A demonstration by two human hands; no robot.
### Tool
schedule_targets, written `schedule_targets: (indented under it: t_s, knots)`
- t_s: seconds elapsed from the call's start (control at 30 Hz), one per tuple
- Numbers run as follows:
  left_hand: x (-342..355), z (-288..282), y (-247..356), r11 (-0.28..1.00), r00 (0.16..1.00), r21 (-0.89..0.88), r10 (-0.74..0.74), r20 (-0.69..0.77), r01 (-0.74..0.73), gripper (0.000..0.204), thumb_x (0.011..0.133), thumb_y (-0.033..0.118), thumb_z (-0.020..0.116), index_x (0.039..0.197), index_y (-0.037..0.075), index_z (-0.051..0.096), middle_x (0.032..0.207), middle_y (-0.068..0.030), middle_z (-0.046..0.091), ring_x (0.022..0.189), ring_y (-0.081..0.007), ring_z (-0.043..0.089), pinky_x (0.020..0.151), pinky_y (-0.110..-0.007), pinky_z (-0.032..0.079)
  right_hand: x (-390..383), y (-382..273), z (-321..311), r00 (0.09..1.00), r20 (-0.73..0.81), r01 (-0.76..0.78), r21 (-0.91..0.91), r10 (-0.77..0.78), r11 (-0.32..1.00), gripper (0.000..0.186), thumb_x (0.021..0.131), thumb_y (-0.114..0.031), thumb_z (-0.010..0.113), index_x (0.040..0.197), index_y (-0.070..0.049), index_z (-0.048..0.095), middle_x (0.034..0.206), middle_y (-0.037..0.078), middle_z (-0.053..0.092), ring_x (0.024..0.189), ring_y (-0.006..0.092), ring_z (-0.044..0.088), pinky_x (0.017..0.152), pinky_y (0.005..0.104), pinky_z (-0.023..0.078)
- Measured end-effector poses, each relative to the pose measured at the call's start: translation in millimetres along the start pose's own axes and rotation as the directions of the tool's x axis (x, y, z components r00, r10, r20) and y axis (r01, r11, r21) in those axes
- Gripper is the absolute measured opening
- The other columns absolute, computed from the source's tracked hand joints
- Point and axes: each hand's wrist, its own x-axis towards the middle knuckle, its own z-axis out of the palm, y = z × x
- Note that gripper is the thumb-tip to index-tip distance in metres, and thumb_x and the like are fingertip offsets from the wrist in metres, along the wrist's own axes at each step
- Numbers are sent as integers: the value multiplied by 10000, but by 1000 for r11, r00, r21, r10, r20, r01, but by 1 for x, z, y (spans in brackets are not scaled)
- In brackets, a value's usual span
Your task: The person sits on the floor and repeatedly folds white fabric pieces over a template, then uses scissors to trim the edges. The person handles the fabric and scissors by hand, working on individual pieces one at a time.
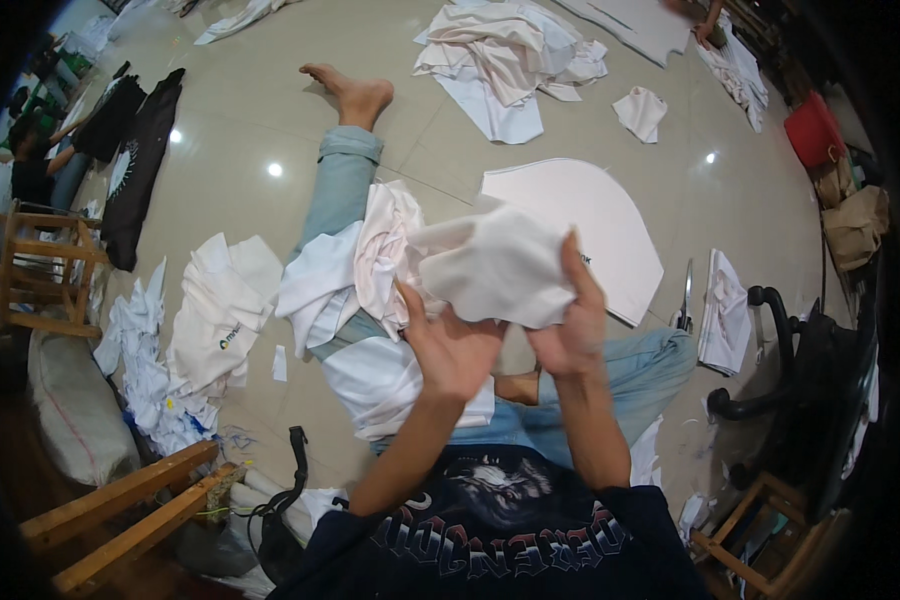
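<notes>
A white fabric piece [500,262] is held up above my lap. My right hand [575,325] grips its right edge, thumb on top and fingers beneath. My left hand [452,348] is at its lower left, thumb raised and its fingers partly hidden by the cloth. Past the held piece, a flat stack of curved-edge white cut panels [615,240] lies on the floor. Crumpled white and pale pink cloth [385,240] drapes over my left leg, with more white cloth [400,385] on my lap.
Scissors [687,298] and folded white cloth [724,315] lie right, beside a black chair [810,370]. White scraps [135,330] and printed cloth pieces [220,310] lie left. A big fabric heap [510,55] is ahead. Wooden stools [50,265] and other people are at the edges.
</notes>
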Motion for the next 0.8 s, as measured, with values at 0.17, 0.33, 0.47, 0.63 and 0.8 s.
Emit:
schedule_targets:
  t_s: [0.17,0.33,0.47,0.63,0.8]
  knots:
    - [57,22,39,995,995,26,97,38,-98,516,1014,396,488,1354,9,487,1346,-126,574,1237,-247,564,1053,-417,457,-21,-54,-19,920,-174,300,-266,-352,916,528,1031,-396,469,1397,-17,452,1342,113,571,1218,257,578,1035,436,474]
    - [67,38,36,962,988,234,153,-35,-141,349,1037,201,466,1321,-1,488,1316,-144,592,1198,-252,599,1006,-386,519,-34,-86,-61,890,-182,342,-340,-417,876,483,1041,-352,466,1380,-8,464,1330,118,573,1223,241,573,1035,423,474]
    - [71,28,31,972,996,223,84,-37,-74,346,1041,198,456,1306,-24,477,1311,-150,588,1192,-262,598,1018,-401,517,-34,-90,-72,877,-236,337,-320,-419,886,456,1041,-330,477,1355,0,483,1317,123,582,1217,240,576,1035,419,476]
    - [74,43,18,947,981,323,68,-182,-6,366,1055,203,407,1310,-57,440,1336,-196,549,1225,-303,566,1049,-443,492,-29,-99,-83,842,-359,322,-264,-403,909,391,1035,-302,501,1303,-18,532,1258,102,621,1157,218,614,973,387,519]
    - [82,42,11,946,975,319,21,-220,51,364,1062,209,380,1290,-70,434,1334,-224,520,1267,-350,514,1091,-500,444,-28,-106,-88,797,-473,292,-241,-375,926,258,1014,-267,548,1167,-66,604,1102,50,679,962,136,682,723,285,606]
